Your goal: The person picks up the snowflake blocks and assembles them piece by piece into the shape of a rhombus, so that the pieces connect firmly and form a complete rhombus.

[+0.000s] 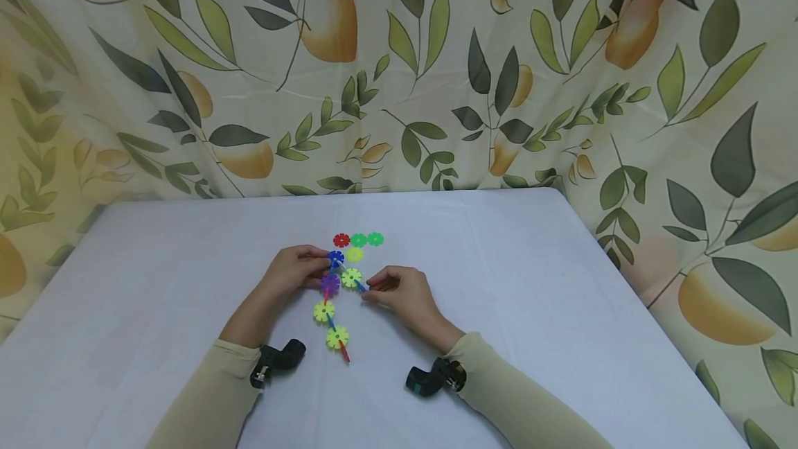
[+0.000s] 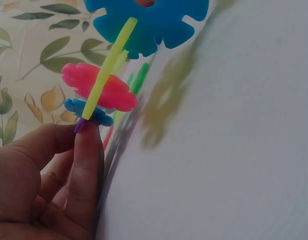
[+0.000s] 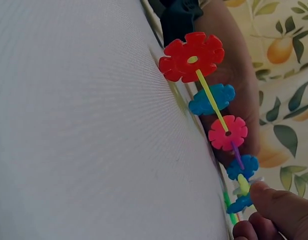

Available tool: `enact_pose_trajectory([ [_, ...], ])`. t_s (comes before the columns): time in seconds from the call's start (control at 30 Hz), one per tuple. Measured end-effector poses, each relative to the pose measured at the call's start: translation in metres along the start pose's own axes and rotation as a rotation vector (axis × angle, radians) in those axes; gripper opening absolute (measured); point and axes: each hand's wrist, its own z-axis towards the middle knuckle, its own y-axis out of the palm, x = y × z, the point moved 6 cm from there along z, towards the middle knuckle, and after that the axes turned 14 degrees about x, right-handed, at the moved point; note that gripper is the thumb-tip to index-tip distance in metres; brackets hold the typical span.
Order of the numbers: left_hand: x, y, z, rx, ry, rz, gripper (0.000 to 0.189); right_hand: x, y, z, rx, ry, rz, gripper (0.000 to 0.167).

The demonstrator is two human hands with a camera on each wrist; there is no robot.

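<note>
A chain of slotted flower-shaped plastic discs hangs together between my hands. In the head view, my left hand point(image 1: 289, 274) grips its upper end, beside a blue disc point(image 1: 337, 258) and a purple disc point(image 1: 330, 286). Below run a yellow disc point(image 1: 324, 311), another yellow one point(image 1: 337, 337) and an edge-on red disc point(image 1: 345, 353). In the left wrist view, thumb and finger pinch at a purple disc point(image 2: 79, 125). My right hand point(image 1: 404, 294) pinches a blue disc point(image 3: 239, 204), which joins an upper yellow-green disc point(image 1: 351, 278).
Loose discs lie on the white table point(image 1: 499, 248) beyond my hands: a red disc point(image 1: 341, 240), two green discs point(image 1: 366, 239) and a yellow disc point(image 1: 355, 254). A leaf-and-fruit patterned cloth point(image 1: 424, 89) hangs behind the table.
</note>
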Motion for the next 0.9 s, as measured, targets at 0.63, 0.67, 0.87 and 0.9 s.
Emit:
enact_pose_trajectory([
  [0.63,-0.013,-0.028,0.011,-0.016,-0.001,-0.045,0.033,0.000,0.011,0.024,-0.042,-0.008,-0.137,0.025],
  [0.67,-0.013,-0.028,0.011,-0.015,-0.005,-0.040,0.034,0.000,0.013,0.026,-0.050,-0.009,-0.153,0.025],
  [0.87,-0.013,-0.028,0.012,0.002,-0.034,-0.031,0.032,-0.003,0.022,0.032,-0.077,0.003,-0.249,0.027],
  [0.9,-0.012,-0.027,0.012,0.002,-0.033,-0.032,0.032,-0.004,0.023,0.032,-0.079,0.004,-0.262,0.028],
])
